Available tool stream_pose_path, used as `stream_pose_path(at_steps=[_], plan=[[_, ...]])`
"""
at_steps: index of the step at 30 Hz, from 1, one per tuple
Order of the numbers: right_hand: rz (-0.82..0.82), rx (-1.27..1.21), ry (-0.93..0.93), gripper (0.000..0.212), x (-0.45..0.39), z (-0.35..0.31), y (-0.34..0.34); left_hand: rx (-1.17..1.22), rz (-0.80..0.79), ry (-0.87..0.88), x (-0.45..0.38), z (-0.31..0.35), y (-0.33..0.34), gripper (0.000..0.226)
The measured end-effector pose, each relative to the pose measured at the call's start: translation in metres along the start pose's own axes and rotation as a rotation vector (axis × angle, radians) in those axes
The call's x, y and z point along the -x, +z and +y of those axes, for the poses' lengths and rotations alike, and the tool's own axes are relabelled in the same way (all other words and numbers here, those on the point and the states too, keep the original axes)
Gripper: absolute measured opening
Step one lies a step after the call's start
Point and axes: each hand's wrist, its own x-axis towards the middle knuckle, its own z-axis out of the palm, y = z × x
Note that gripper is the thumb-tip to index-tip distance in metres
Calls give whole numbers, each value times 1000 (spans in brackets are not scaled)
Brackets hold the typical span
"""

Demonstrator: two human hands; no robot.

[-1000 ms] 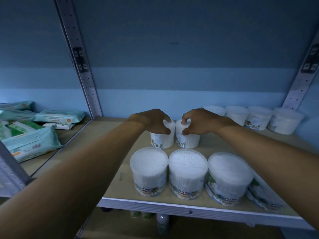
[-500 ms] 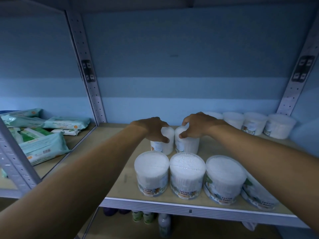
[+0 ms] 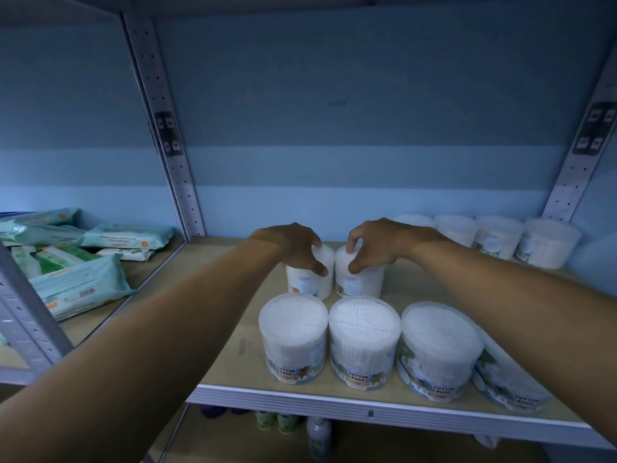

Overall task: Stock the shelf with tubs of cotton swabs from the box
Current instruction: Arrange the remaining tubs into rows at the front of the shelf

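Two clear tubs of cotton swabs stand side by side in the middle of the wooden shelf (image 3: 227,329). My left hand (image 3: 293,245) grips the lid of the left tub (image 3: 312,282). My right hand (image 3: 380,243) grips the lid of the right tub (image 3: 362,284). In front of them, along the shelf's front edge, stands a row of tubs labelled Cotton Buds (image 3: 364,342). My right forearm hides part of the rightmost one. Another row of tubs (image 3: 497,237) lines the back right of the shelf. The box is not in view.
Perforated metal uprights (image 3: 173,155) frame the shelf bay against the blue back wall. The bay to the left holds green packs of wet wipes (image 3: 80,282). Small bottles (image 3: 317,429) stand on the shelf below.
Both hands have stayed on the two middle tubs. The view has tilted up a little, showing more of the back wall and the lower shelf.
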Motion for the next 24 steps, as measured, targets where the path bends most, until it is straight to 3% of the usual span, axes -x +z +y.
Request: stream_pose_path(at_steps=[6,13,18,24], plan=[[-13,17,-3,61,-2,-4,-7,-40,19,-15,-1,-9,-2,105],[20,72,96,74,-5,-15,-4,-74,-56,49,-3,-9,-12,91],[32,43,87,60,-10,-14,5,-68,-70,51,-8,-8,-8,81],[-10,-34,52,54,-9,-7,3,-29,-50,13,-7,-4,-7,83]])
